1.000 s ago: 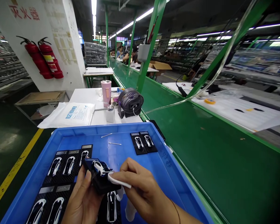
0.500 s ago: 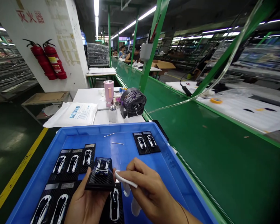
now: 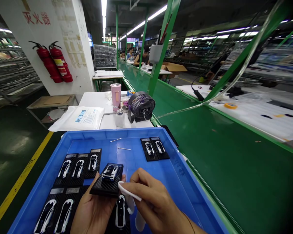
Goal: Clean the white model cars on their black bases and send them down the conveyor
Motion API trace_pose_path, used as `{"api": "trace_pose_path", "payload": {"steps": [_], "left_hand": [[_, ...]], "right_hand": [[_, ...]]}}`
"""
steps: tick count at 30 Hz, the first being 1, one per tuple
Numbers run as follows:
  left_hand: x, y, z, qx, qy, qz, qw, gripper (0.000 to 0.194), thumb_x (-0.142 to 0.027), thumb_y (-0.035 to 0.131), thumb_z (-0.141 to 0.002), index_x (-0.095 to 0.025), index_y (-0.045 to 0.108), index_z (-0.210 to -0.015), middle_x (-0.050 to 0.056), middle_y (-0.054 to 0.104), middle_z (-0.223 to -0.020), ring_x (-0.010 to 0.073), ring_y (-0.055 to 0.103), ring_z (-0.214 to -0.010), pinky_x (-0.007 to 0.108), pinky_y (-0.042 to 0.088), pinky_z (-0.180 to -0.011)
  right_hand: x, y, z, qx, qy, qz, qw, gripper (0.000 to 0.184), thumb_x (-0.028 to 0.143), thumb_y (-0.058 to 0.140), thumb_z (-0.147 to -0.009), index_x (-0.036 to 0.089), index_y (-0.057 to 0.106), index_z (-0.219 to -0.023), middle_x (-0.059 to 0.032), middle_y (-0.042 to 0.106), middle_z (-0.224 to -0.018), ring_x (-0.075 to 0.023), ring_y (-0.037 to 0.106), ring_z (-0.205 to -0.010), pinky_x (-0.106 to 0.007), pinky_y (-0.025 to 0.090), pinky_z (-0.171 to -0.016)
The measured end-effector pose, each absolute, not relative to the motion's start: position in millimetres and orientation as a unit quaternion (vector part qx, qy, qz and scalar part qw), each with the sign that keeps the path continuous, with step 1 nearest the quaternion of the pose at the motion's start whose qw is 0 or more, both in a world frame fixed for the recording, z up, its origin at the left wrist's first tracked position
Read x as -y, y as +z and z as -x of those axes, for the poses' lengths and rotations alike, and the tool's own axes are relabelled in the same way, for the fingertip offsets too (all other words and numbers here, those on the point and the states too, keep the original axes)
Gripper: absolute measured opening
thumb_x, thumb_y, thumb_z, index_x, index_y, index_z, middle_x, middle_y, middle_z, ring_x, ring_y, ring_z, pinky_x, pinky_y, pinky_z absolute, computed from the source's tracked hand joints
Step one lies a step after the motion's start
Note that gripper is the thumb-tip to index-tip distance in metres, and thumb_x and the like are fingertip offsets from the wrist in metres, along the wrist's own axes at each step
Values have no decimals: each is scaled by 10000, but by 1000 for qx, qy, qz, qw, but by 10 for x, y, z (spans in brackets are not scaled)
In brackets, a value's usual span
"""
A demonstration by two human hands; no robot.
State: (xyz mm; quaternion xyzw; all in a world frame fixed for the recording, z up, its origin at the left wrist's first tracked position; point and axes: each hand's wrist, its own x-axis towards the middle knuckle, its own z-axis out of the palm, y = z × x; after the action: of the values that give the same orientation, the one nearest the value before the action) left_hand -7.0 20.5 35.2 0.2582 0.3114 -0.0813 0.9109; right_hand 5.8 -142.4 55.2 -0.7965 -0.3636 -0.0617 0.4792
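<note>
My left hand [image 3: 94,208] grips a black carbon-patterned base that carries a white and black model car [image 3: 109,172], held tilted above the blue tray [image 3: 134,134]. My right hand [image 3: 152,198] pinches a folded white wipe [image 3: 129,192] between thumb and fingers, its end against the right edge of the base. Beneath my hands another model car on its base [image 3: 120,211] lies in the tray, partly covered. Several more mounted model cars [image 3: 78,168] line the tray's left side, and a pair [image 3: 149,149] lies at its far right.
Two cotton swabs [image 3: 124,149] lie in the tray. Beyond it, a white table holds a packet of wipes [image 3: 81,117], a pink tumbler [image 3: 116,97], a glass bottle [image 3: 119,118] and a small fan [image 3: 142,107]. A green conveyor belt [image 3: 210,146] runs along the right.
My left hand has turned the mounted model car, so its base now slants to the right. The wipe in my right hand has shifted slightly against the base's edge.
</note>
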Motion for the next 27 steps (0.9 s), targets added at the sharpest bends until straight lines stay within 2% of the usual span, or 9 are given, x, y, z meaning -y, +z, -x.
{"api": "trace_pose_path", "payload": {"steps": [3,6,9,11,14,19,22,27], "left_hand": [[-205,340,79,-317,-81,-259,909,338,-185,371,-876,74,580,-939,326,590,-982,382,580,-942,547,491,-759],[-188,384,82,-325,-68,-249,910,278,-166,384,-875,-3,608,-892,221,656,-882,286,640,-827,446,539,-723],[-148,523,81,-354,-69,-239,901,300,-168,350,-890,-11,564,-1030,163,673,-808,211,654,-744,320,560,-659],[-121,631,79,-393,-90,-226,887,368,-182,310,-904,8,485,-1167,167,671,-817,178,655,-721,227,549,-617],[-103,725,75,-409,-95,-201,885,395,-188,295,-913,-41,440,-1250,139,676,-847,135,653,-703,140,520,-579],[-144,671,90,-375,-98,-224,894,351,-170,350,-894,-65,494,-1196,135,668,-898,163,647,-787,201,537,-650],[-179,608,112,-361,-101,-239,896,304,-130,436,-854,-116,534,-1141,85,669,-883,156,644,-757,257,540,-708],[-216,499,137,-315,-89,-268,906,331,-109,555,-780,-187,558,-1101,46,648,-987,152,629,-818,289,524,-778]], "right_hand": [[1439,562,-63,361,-58,800,475,346,51,422,-796,173,591,-1072,-49,473,-841,-36,461,-777,-140,427,-692],[1442,562,-76,359,-66,809,461,333,65,426,-807,173,587,-1078,-48,468,-839,-36,447,-761,-140,411,-671],[1431,566,-94,376,-100,815,429,354,62,424,-803,181,571,-1102,-47,457,-838,-36,427,-754,-138,388,-657],[1421,572,-109,387,-134,829,381,354,69,417,-801,196,573,-1091,-41,445,-818,-33,400,-720,-130,349,-614],[1415,574,-140,396,-193,847,296,308,103,403,-816,206,589,-1040,-37,435,-805,-32,340,-658,-140,273,-564],[1451,576,-198,435,-246,843,198,267,139,465,-827,239,575,-1049,-27,453,-809,-41,320,-673,-166,239,-591],[1476,607,-213,463,-236,838,166,254,171,478,-830,241,570,-1056,-22,453,-774,-46,317,-657,-184,224,-591],[1492,678,-219,512,-246,817,101,264,220,431,-832,184,575,-1050,-39,452,-745,-77,344,-647,-237,198,-584]]}}
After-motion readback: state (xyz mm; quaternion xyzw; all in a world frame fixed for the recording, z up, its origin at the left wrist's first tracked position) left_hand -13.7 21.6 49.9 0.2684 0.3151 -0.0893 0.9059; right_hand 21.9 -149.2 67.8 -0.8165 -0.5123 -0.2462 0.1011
